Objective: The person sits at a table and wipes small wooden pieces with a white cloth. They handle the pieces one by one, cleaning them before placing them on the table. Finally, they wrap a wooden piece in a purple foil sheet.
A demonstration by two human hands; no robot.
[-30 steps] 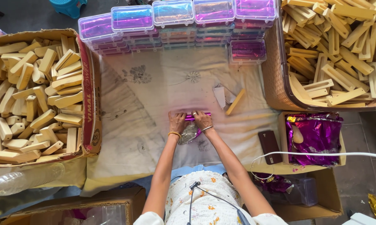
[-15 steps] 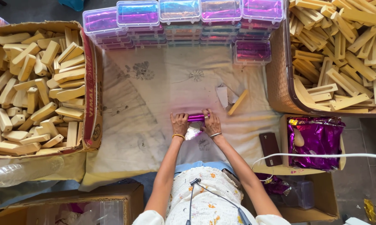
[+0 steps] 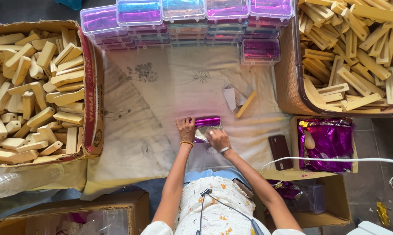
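Cream cloth [image 3: 161,109] covers the floor between two big stores of wooden pieces: a cardboard box [image 3: 92,87] on the left heaped with rounded blocks [image 3: 35,91], and a woven basket [image 3: 287,82] on the right full of flat slotted sticks [image 3: 348,56]. Along the far edge stands a row of clear lidded tubs [image 3: 183,11] holding shiny purple and teal wraps. A smaller carton [image 3: 322,119] near the right arm holds crumpled purple foil [image 3: 327,141], with a dark case [image 3: 280,151] just beside it. One loose stick [image 3: 246,104] and a paper scrap [image 3: 230,98] lie on the cloth.

At the centre, a purple foil-wrapped bar [image 3: 207,121] lies on the cloth. The left hand [image 3: 186,129] presses on its left end; the right hand [image 3: 217,138] pins the clear loose flap [image 3: 201,135] just below it. Both hands sit close together, flat and pressing rather than clamped around the bar.

As I judge it, the foil could crease or tear if pulled hard over an edge, and the wrap could spring open if either hand lifts too soon.
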